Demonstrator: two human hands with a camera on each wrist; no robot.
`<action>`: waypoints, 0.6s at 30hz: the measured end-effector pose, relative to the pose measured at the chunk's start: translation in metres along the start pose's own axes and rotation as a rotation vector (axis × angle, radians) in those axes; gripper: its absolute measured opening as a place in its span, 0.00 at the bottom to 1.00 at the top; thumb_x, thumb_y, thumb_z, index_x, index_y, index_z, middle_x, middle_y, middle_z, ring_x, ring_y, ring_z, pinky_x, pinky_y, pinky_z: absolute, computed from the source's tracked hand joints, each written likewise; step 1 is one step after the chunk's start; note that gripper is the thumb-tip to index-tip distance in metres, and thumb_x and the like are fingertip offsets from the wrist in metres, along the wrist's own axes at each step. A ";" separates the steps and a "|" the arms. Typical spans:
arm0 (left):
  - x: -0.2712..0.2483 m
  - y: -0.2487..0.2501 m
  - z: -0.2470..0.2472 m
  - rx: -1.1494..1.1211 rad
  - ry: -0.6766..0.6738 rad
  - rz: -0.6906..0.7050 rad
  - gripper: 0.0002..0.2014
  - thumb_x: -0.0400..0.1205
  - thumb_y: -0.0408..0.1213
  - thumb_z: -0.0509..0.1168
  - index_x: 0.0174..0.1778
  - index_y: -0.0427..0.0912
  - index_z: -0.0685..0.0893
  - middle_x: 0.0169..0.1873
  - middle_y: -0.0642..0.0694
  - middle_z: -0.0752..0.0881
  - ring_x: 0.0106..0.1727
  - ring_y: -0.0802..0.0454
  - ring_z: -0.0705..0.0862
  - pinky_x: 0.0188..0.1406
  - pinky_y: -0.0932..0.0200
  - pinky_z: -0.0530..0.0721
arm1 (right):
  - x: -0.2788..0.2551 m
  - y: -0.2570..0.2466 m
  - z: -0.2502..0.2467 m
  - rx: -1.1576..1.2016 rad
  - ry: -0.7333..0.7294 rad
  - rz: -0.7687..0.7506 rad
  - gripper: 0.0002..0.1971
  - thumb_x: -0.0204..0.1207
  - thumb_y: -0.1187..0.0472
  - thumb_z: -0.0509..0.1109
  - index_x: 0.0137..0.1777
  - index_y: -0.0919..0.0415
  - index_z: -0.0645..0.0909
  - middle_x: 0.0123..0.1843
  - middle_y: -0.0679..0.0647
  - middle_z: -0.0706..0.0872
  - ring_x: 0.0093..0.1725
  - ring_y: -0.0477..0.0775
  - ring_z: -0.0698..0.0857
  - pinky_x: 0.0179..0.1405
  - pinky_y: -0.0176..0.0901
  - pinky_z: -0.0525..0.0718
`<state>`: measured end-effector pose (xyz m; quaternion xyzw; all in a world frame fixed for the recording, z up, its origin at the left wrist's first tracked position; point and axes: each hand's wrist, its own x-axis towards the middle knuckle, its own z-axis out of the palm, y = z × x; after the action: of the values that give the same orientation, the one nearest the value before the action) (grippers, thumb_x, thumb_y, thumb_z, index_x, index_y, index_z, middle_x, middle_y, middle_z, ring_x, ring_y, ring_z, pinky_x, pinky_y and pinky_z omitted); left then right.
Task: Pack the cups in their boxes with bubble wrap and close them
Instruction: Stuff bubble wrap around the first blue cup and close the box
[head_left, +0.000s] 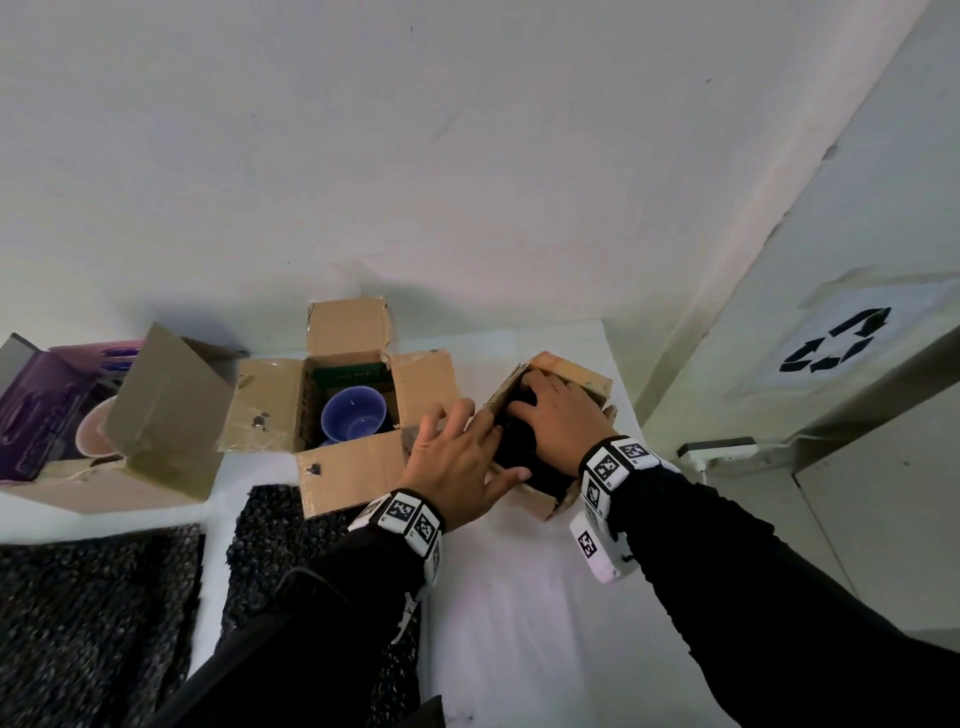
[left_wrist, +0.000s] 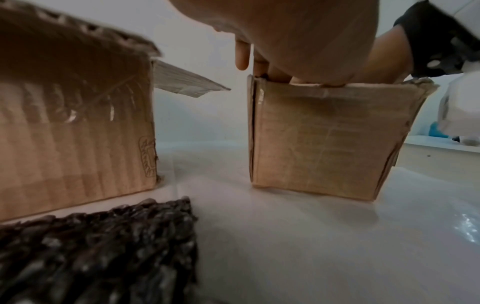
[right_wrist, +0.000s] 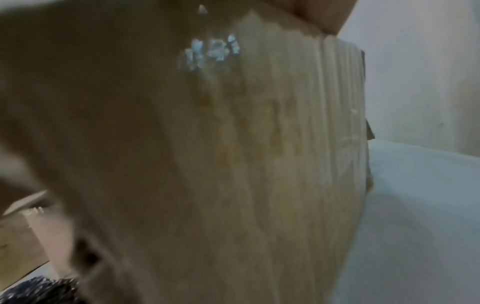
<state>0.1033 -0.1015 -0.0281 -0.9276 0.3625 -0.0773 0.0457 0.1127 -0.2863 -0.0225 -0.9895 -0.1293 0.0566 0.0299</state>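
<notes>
A small cardboard box (head_left: 545, 501) stands at the right of the white table, with a black bubble-wrapped bundle (head_left: 519, 447) filling it. My right hand (head_left: 553, 415) lies flat on the bundle and presses it down into the box. My left hand (head_left: 460, 454) rests spread against the box's left rim, thumb along the near edge. The left wrist view shows the same box (left_wrist: 324, 139) from the side, with my left hand's fingers (left_wrist: 244, 55) at its top edge. A blurred wall of that box (right_wrist: 233, 144) fills the right wrist view. A blue cup (head_left: 353, 418) sits in the open middle box (head_left: 343, 467).
A third open box (head_left: 166, 415) at the left holds a pink cup (head_left: 93, 431) and a purple carton (head_left: 36, 405). Two black bubble wrap sheets (head_left: 93, 613) (head_left: 275, 530) lie on the near table. A wall runs behind, and a white bin with a recycling sign (head_left: 836, 345) is at the right.
</notes>
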 end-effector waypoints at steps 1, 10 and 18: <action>-0.001 -0.002 0.000 -0.011 0.008 0.008 0.34 0.81 0.68 0.44 0.59 0.46 0.85 0.56 0.50 0.81 0.63 0.42 0.73 0.61 0.39 0.64 | 0.000 0.000 0.001 0.017 -0.006 -0.006 0.18 0.80 0.54 0.60 0.68 0.50 0.76 0.68 0.57 0.74 0.65 0.61 0.75 0.59 0.53 0.73; -0.006 -0.026 0.005 0.018 0.097 0.245 0.11 0.73 0.46 0.74 0.50 0.54 0.84 0.48 0.59 0.86 0.62 0.46 0.72 0.60 0.43 0.63 | -0.005 0.008 -0.007 0.181 0.011 -0.010 0.20 0.72 0.66 0.66 0.64 0.56 0.75 0.62 0.56 0.79 0.61 0.60 0.76 0.53 0.56 0.82; -0.015 0.007 -0.009 -0.095 0.082 0.246 0.12 0.76 0.52 0.59 0.39 0.51 0.84 0.37 0.56 0.85 0.53 0.45 0.77 0.54 0.44 0.66 | -0.049 0.011 -0.016 0.027 0.188 0.034 0.17 0.65 0.37 0.64 0.36 0.51 0.75 0.32 0.44 0.78 0.43 0.52 0.72 0.45 0.49 0.70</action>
<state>0.0859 -0.0964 -0.0222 -0.8733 0.4784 -0.0918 -0.0043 0.0704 -0.3101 -0.0024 -0.9920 -0.1083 -0.0345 0.0544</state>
